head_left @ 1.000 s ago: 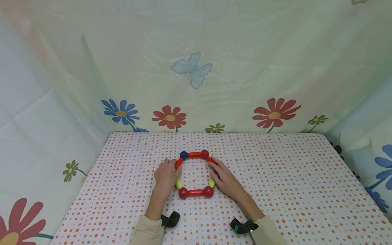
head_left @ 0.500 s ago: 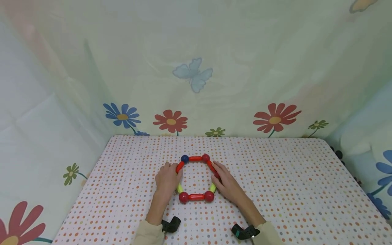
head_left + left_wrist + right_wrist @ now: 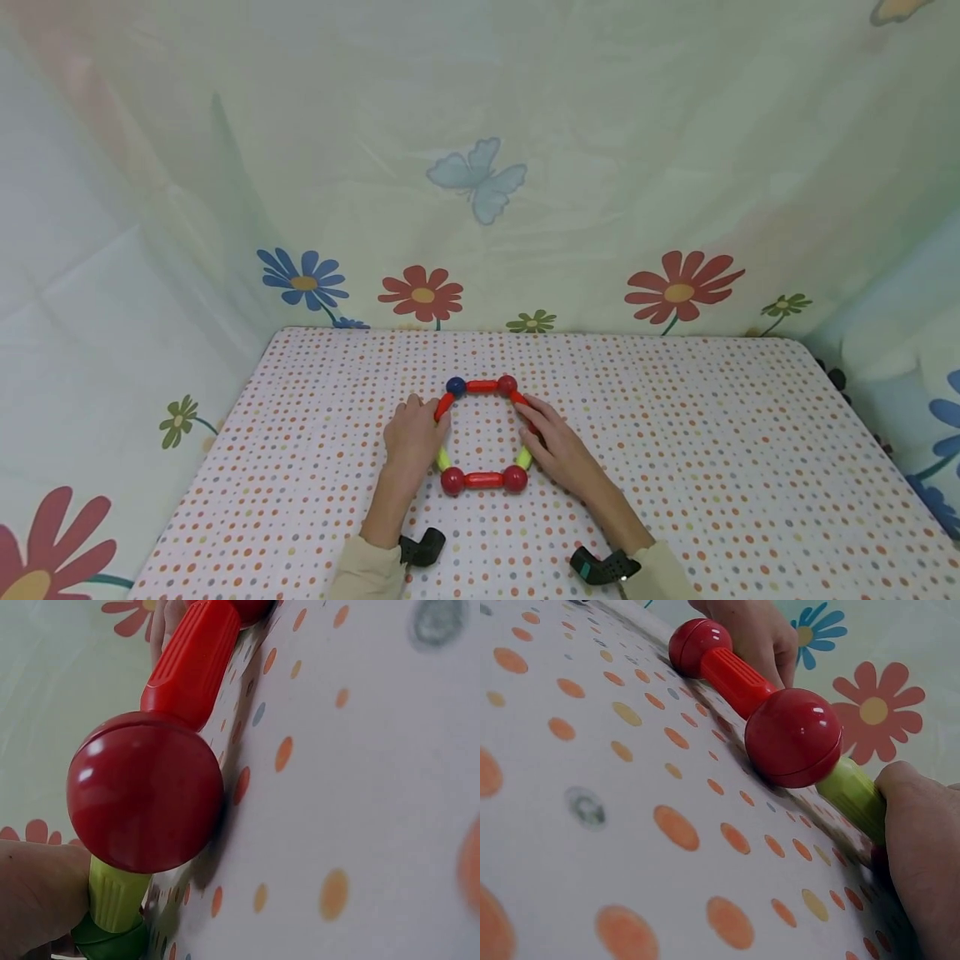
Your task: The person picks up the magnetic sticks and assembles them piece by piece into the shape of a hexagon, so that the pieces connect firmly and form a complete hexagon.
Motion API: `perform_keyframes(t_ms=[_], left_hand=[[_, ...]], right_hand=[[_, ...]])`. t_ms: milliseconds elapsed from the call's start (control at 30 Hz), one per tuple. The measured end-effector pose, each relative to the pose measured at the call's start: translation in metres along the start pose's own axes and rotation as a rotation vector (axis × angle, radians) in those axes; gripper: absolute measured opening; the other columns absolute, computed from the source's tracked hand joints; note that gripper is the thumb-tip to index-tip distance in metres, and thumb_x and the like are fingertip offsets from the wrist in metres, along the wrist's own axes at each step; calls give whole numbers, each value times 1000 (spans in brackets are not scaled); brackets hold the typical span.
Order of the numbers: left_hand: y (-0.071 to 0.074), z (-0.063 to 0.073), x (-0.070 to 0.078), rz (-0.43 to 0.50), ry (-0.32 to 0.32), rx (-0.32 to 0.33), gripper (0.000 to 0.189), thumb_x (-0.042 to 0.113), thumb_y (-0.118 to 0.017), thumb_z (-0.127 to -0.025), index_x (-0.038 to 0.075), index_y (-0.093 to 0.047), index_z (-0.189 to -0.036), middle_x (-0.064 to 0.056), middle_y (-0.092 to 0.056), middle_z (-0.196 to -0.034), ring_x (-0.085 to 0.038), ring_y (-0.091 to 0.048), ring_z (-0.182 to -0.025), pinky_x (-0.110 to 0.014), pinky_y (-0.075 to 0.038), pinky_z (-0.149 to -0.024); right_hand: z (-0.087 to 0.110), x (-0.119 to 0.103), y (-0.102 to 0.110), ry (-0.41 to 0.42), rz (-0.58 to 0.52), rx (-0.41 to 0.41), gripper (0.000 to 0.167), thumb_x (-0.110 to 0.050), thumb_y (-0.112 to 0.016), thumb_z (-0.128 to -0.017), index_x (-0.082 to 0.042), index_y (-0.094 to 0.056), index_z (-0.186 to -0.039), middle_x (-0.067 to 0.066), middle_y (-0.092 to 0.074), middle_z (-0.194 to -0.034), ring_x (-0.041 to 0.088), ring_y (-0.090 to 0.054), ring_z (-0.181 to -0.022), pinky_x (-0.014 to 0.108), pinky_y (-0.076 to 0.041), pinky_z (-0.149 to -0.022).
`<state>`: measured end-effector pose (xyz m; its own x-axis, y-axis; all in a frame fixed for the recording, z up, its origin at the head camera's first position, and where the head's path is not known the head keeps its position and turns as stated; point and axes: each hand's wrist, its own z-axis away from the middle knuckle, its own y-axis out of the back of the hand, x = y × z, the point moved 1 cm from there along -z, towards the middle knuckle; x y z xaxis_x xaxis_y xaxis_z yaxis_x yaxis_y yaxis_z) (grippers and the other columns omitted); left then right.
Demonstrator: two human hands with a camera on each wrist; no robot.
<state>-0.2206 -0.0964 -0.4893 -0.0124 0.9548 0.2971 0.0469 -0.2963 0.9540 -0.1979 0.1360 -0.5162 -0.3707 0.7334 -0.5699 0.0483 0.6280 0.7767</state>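
A closed ring of magnetic rods and balls lies on the table. Its far side has a blue ball point(image 3: 456, 387), a red rod point(image 3: 481, 387) and a red ball point(image 3: 507, 385). Two red balls with a red rod point(image 3: 483, 480) between them form the near side. My left hand point(image 3: 412, 435) holds the ring's left side, where a yellow-green rod point(image 3: 118, 896) meets a green ball point(image 3: 112, 943). My right hand point(image 3: 561, 450) holds the right side, beside another yellow-green rod point(image 3: 853, 796), its fingers over the side joint. Both hands partly hide these side joints.
A white cloth with coloured dots covers the table point(image 3: 712, 467). Curtains with flowers and a butterfly point(image 3: 480, 179) hang behind it and at both sides. Dark round objects point(image 3: 836, 379) show past the right edge. A black wrist camera point(image 3: 423, 547) sits at the left wrist.
The right fingers shift slightly on the ring's right side, uncovering and then partly covering the joint there. The left hand keeps its place on the ring. The head view moves a little.
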Motion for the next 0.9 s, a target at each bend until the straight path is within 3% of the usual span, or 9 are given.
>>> perform_keyframes(t_ms=[500, 733, 900], left_hand=[[-3, 1, -1, 24, -19, 9, 39, 40, -58, -94, 16, -65, -124, -9, -57, -99, -20, -46, -78, -26, -36, -53], [0, -1, -1, 49, -32, 22, 38, 38, -59, -94, 14, -65, -122, -10, -57, -98, -20, -46, -77, -27, -37, -54], [0, 0, 0, 39, -14, -6, 40, 39, -59, -95, 14, -63, -125, -10, -57, -102, -21, -48, -81, -28, -41, -57]], right_hand=[[-1, 4, 0, 53, -83, 56, 44, -18, -62, -94, -9, -55, -137, 14, -48, -145, 35, -48, -132, 55, -44, -103], [-3, 4, 0, 14, -80, 12, 57, -30, -67, -89, -11, -50, -140, 12, -43, -148, 35, -43, -136, 58, -40, -105], [-2, 2, 0, 11, -88, 1, 58, -27, -67, -89, -10, -49, -141, 12, -42, -150, 35, -43, -137, 58, -40, -106]])
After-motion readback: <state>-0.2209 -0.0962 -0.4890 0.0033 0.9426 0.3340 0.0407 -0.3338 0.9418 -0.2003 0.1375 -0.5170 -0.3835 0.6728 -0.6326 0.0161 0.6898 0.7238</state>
